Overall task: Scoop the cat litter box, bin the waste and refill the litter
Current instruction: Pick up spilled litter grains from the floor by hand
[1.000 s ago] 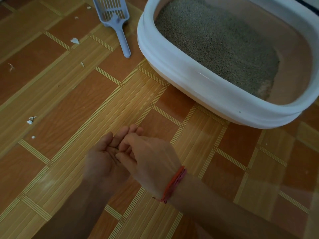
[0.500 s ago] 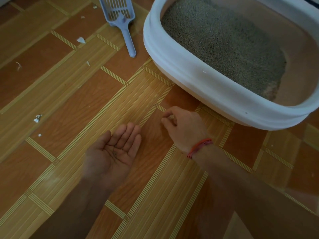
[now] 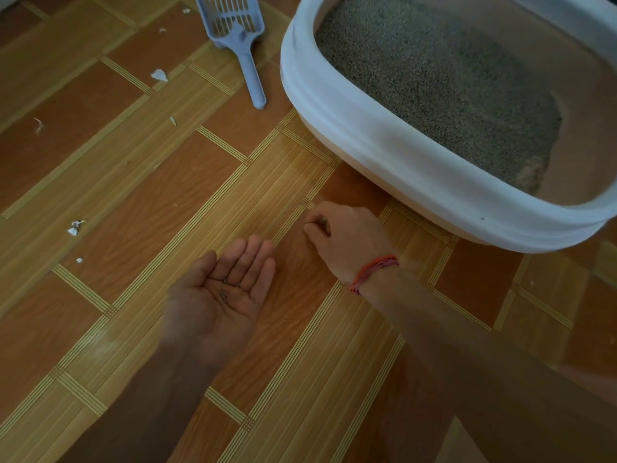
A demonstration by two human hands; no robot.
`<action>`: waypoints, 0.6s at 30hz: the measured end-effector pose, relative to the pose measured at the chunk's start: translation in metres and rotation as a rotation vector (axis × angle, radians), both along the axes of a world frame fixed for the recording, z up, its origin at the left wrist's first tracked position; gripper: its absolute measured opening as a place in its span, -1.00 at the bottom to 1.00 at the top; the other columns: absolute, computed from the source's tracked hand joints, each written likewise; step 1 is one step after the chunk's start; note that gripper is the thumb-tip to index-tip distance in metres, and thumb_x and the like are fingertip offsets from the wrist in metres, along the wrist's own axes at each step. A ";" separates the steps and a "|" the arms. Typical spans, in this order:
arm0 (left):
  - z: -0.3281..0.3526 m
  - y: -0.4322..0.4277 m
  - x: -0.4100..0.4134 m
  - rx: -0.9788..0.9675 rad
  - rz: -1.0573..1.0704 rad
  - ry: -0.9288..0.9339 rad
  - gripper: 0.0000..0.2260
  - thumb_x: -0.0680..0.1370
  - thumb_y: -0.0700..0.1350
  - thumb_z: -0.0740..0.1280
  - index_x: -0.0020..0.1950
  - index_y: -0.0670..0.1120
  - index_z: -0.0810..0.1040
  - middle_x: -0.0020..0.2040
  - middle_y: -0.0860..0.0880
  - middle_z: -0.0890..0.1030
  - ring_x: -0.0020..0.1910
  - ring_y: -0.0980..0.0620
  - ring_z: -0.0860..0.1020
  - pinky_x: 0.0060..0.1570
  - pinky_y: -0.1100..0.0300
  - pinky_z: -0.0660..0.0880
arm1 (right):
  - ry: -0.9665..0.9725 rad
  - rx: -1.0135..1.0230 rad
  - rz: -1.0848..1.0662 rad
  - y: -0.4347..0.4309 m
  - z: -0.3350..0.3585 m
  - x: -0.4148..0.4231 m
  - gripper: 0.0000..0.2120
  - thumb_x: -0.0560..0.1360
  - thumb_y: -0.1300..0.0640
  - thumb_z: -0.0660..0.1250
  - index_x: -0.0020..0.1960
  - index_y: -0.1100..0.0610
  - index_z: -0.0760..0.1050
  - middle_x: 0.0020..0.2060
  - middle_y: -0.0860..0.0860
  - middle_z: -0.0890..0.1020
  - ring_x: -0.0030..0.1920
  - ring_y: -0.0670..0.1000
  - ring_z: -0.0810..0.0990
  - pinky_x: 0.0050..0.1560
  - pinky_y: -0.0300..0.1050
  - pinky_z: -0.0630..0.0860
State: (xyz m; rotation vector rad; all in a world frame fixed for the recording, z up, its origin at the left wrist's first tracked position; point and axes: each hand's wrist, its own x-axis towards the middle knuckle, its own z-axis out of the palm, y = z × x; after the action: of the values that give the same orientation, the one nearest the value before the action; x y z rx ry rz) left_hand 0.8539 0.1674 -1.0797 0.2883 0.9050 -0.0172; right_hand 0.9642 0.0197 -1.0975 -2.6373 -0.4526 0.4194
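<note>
Two hands are hovering low over the floor (image 3: 167, 195), and neither is touching the scoop (image 3: 240, 38). Why?

— Judging by the palm, the person is gathering stray grains by hand. The left hand (image 3: 220, 302) is lying palm up, fingers straight and close together, serving as a shallow tray. A few dark grains (image 3: 224, 293) are sitting in its hollow.

And the right hand (image 3: 347, 237)?

— It is reaching just past the left fingertips and to their right, knuckles up. Its fingers are curling in, and thumb and forefinger are narrowing to a pinch right at the floor. Whether a grain is sitting in that pinch I cannot tell. A red band (image 3: 374, 270) is circling that wrist.

Where is the litter box (image 3: 400, 155) sitting?

— Just beyond the right hand, near its knuckles but apart from them. The litter (image 3: 434, 78) is lying inside, leaving bare bottom on the side off to the right. The scoop is lying well beyond the left hand, just beside the box, with its handle pointing back toward the hands.

Why is the left palm waiting so near the right?

— I am guessing each pinch is meant to travel only a short way. White scraps (image 3: 159, 75) are lying beyond and left of the left hand.
</note>
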 end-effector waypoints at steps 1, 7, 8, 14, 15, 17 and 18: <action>-0.001 0.000 0.000 0.001 -0.001 -0.002 -0.59 0.67 -0.07 0.10 -0.02 -0.26 0.68 0.07 -0.17 0.69 0.06 -0.13 0.68 0.03 -0.07 0.61 | -0.003 -0.015 0.009 0.001 0.001 0.000 -0.85 0.59 0.02 0.23 -0.10 -0.06 0.55 -0.31 -0.13 0.60 -0.24 -0.06 0.59 -0.23 -0.11 0.55; -0.001 -0.001 0.000 0.002 -0.007 -0.012 -0.53 0.67 -0.07 0.10 -0.13 -0.28 0.72 0.08 -0.18 0.69 0.06 -0.14 0.68 0.03 -0.09 0.60 | 0.016 -0.103 0.063 0.004 0.007 -0.001 -0.80 0.64 0.02 0.11 -0.02 0.02 0.49 -0.30 -0.05 0.59 -0.30 0.00 0.57 -0.24 -0.05 0.56; -0.002 0.000 0.000 0.001 -0.008 -0.014 -0.53 0.67 -0.07 0.10 -0.13 -0.28 0.72 0.08 -0.18 0.69 0.06 -0.14 0.68 0.04 -0.09 0.60 | 0.020 -0.101 0.063 0.004 0.009 -0.001 -0.80 0.64 0.02 0.11 -0.02 0.02 0.49 -0.31 -0.05 0.59 -0.30 -0.01 0.57 -0.25 -0.07 0.54; -0.001 -0.002 -0.001 -0.035 0.005 -0.031 -0.54 0.67 -0.07 0.10 -0.11 -0.28 0.71 0.03 -0.17 0.70 0.04 -0.11 0.69 0.01 -0.05 0.62 | -0.012 0.166 0.086 0.019 0.039 -0.034 -0.85 0.60 -0.02 0.19 -0.09 -0.03 0.48 -0.34 -0.08 0.59 -0.32 -0.05 0.56 -0.28 -0.03 0.54; -0.001 -0.002 -0.002 -0.041 0.003 -0.038 -0.55 0.67 -0.07 0.09 -0.12 -0.26 0.70 -0.05 -0.15 0.72 -0.01 -0.08 0.70 -0.04 -0.01 0.65 | -0.015 0.217 0.105 0.023 0.045 -0.043 -0.85 0.59 -0.03 0.19 -0.08 -0.03 0.49 -0.34 -0.07 0.60 -0.31 -0.02 0.58 -0.28 0.00 0.55; 0.001 -0.004 -0.002 -0.045 -0.033 -0.039 -0.54 0.67 -0.05 0.07 -0.15 -0.21 0.68 -0.19 -0.09 0.70 -0.13 -0.02 0.71 -0.15 0.07 0.65 | -0.008 0.283 0.158 0.031 0.053 -0.059 -0.85 0.58 -0.03 0.18 -0.06 -0.02 0.48 -0.31 -0.04 0.62 -0.28 0.04 0.61 -0.28 0.05 0.56; 0.002 -0.004 -0.002 -0.044 -0.059 -0.029 -0.55 0.68 -0.03 0.06 -0.06 -0.21 0.68 -0.15 -0.09 0.70 -0.12 -0.02 0.70 -0.14 0.07 0.66 | -0.004 0.289 0.188 0.035 0.054 -0.065 -0.84 0.59 -0.02 0.17 -0.04 0.01 0.48 -0.29 -0.02 0.62 -0.27 0.06 0.62 -0.28 0.06 0.56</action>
State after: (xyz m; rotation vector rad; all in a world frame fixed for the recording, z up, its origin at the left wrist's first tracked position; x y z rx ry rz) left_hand 0.8516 0.1633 -1.0777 0.2731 0.8656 -0.0872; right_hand 0.8993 0.0545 -1.0440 -2.3258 -0.7098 0.3755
